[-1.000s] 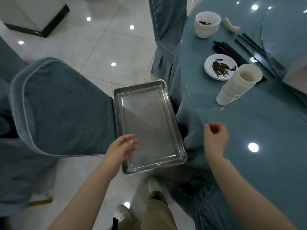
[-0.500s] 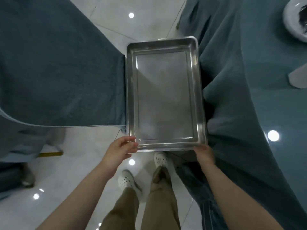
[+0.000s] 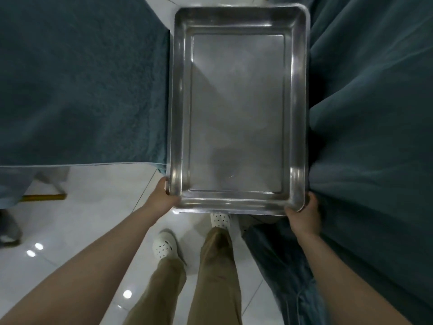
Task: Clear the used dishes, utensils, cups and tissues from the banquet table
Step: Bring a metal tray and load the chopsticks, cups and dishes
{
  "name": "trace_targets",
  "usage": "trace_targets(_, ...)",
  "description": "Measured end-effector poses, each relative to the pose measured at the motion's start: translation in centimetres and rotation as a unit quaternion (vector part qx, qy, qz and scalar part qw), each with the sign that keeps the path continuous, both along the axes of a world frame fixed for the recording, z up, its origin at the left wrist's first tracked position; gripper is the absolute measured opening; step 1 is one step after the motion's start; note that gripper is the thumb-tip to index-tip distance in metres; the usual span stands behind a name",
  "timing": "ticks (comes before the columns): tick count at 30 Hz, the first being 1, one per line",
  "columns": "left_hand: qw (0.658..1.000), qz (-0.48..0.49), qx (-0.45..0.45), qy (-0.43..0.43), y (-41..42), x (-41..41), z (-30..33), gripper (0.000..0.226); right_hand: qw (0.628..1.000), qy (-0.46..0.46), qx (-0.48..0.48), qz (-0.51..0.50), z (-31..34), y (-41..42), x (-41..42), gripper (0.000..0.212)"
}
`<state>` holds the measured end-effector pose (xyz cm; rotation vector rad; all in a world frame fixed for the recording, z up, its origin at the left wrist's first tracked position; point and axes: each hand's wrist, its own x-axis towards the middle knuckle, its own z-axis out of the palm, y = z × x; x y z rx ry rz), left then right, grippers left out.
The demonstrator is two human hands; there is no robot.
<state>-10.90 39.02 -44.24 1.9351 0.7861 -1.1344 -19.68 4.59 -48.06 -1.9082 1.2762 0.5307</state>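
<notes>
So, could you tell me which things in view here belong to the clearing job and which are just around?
Part of the job:
- steel tray, nothing in it
- left hand, gripping the tray's near left corner
- right hand, gripping its near right corner

Just around:
- blue chair cover, left of the tray
- blue tablecloth, on the right
- white tiled floor
- white shoes

Dim, cool-toned exposure. Overhead lamps show as small round glare spots on the glossy floor [image 3: 89, 231]. Steel tray [image 3: 297, 113] carries soft streak highlights along its rim and a diagonal shadow across its base. Wide-angle stretching at frame edges; slight overall softness.
</notes>
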Motion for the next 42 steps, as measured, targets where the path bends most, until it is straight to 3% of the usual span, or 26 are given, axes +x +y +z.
trace_targets(4,0.998,-0.035,0.042,-0.036,0.8,0.4,0.5,0.058,0.999,-0.004,-0.021,0.024,1.2,-0.6,0.5,0.079)
trace_targets(6,0.993,-0.072,0.069,-0.066,1.1,0.3,1.9,0.049,0.999,-0.032,-0.032,0.004,2.3,-0.7,0.5,0.064)
trace_targets(9,0.982,-0.091,0.093,-0.135,1.4,0.3,4.6,0.027,0.996,-0.055,-0.027,-0.059,4.5,-0.5,0.6,0.042)
trace_targets(12,0.982,-0.034,0.062,-0.173,1.1,0.5,7.6,0.021,0.986,-0.079,0.021,-0.148,6.9,-0.4,1.0,0.046)
trace_targets(16,0.974,-0.003,0.070,-0.216,1.3,0.6,12.1,0.034,0.956,-0.151,0.096,-0.233,10.7,0.7,0.6,0.052)
trace_targets(20,0.948,-0.086,0.112,-0.285,2.6,-0.3,17.0,0.056,0.943,-0.192,0.117,-0.247,15.1,1.9,-0.7,0.055)
trace_targets(33,0.874,-0.120,0.037,-0.469,10.8,-4.9,31.4,0.045,0.906,-0.351,0.100,-0.216,30.1,10.0,-7.7,0.031)
trace_targets(38,0.827,-0.122,0.013,-0.549,12.7,-5.2,37.0,0.048,0.876,-0.436,0.085,-0.188,36.7,12.0,-8.6,0.039)
trace_targets(42,0.808,-0.088,-0.004,-0.583,13.2,-5.4,40.2,0.043,0.861,-0.477,0.048,-0.172,41.3,12.5,-9.3,0.059)
